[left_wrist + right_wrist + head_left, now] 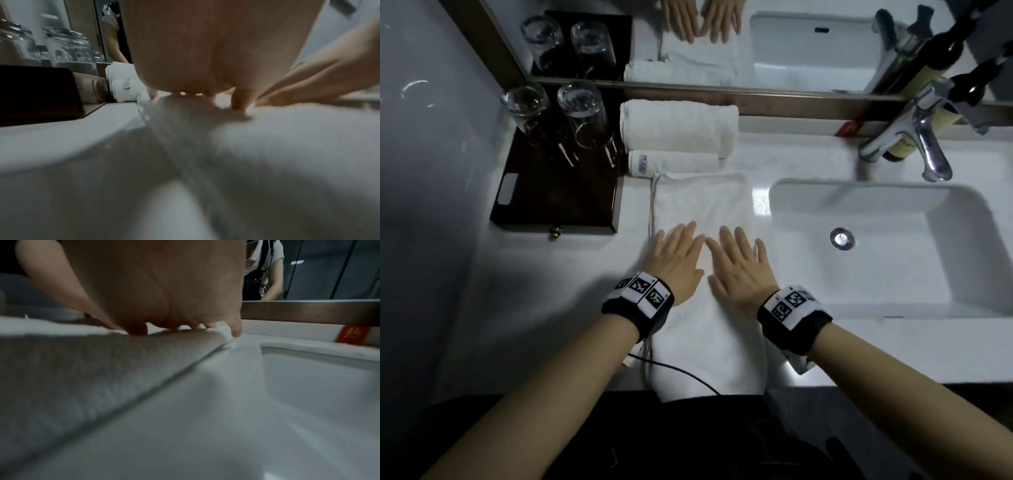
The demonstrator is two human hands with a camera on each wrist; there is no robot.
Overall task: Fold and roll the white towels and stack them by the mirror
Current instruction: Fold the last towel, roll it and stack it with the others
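A long white towel (702,202) lies folded lengthwise on the counter, its near end hanging over the front edge. My left hand (677,255) and right hand (739,262) press flat on its middle, side by side, fingers straight. The left wrist view shows my left palm (185,48) on the towel (287,146). From the right wrist, my right hand (164,288) covers the towel (82,361) at its right edge. Two rolled white towels, a large one (678,126) and a small one (674,162), lie by the mirror (722,41).
A dark tray (558,192) with two upturned glasses (582,113) sits left of the towels. The sink basin (893,246) and chrome faucet (914,137) are to the right. A thin black cable (678,370) crosses the towel's near end.
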